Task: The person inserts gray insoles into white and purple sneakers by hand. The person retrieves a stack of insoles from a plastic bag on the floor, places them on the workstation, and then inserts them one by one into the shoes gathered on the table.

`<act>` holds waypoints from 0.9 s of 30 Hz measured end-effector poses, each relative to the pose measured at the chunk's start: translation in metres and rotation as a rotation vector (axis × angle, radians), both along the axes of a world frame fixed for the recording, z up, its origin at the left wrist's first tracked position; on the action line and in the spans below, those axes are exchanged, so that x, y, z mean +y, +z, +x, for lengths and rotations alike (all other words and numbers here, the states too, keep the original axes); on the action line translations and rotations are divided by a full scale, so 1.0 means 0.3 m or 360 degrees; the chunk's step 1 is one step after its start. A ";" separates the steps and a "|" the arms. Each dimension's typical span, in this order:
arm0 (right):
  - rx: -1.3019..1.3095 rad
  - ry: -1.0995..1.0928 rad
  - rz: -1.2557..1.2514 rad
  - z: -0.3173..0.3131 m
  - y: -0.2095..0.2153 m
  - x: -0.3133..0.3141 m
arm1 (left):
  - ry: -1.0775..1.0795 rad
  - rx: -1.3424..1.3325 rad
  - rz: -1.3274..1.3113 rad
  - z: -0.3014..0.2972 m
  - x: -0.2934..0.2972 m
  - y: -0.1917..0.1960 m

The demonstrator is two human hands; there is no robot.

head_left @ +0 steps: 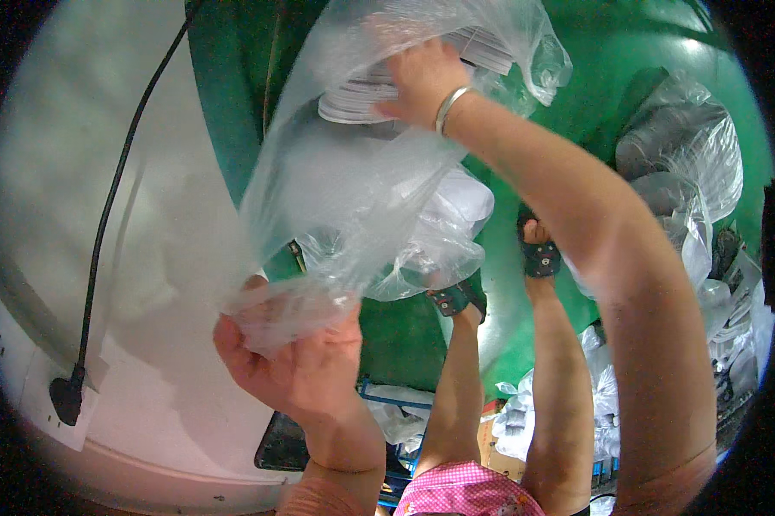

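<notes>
A large clear plastic bag (318, 181) stretches from the upper middle down toward my lap. At its lower end my left hand (293, 357) is closed on the gathered plastic film. Stacks of thin white flat pieces with rounded edges (357, 99) lie inside the bag near the top. My right hand (426, 82), with a silver bangle on the wrist, reaches into the bag and grips at these pieces. Plastic film partly covers its fingertips. Another white bundle in clear film (456, 202) sits beneath the bag, just right of its middle.
On the left, a black cable (116, 198) runs down a white wall to a plug (67, 397). Filled clear bags (688, 142) are heaped along the right on the green floor (594, 52). My sandalled feet (540, 254) are below the bag. A cardboard box (499, 447) stands near my legs.
</notes>
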State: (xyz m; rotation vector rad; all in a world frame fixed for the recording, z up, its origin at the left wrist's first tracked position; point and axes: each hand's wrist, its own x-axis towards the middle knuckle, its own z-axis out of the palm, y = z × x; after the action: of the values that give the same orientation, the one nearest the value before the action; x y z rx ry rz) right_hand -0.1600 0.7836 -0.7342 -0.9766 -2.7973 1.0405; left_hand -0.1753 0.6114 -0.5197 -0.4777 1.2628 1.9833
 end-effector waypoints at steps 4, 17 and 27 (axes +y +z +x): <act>-0.0233 0.0222 0.0356 -0.018 -0.039 -0.098 | -0.0295 0.0612 -0.0463 0.117 0.042 -0.015; 0.0859 -0.0080 -0.0599 0.292 0.349 0.155 | 0.0005 -0.0250 -0.0062 -0.028 0.032 -0.004; 0.1228 -0.0983 -0.1942 0.602 1.048 0.120 | -0.1018 0.0172 -0.0948 0.262 0.148 0.383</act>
State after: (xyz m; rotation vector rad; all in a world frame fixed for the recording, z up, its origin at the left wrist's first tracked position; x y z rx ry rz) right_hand 0.0205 0.8195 -0.4198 -0.9699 -0.9932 2.2865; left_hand -0.0966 0.6558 -0.4047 -0.1951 1.8046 1.1013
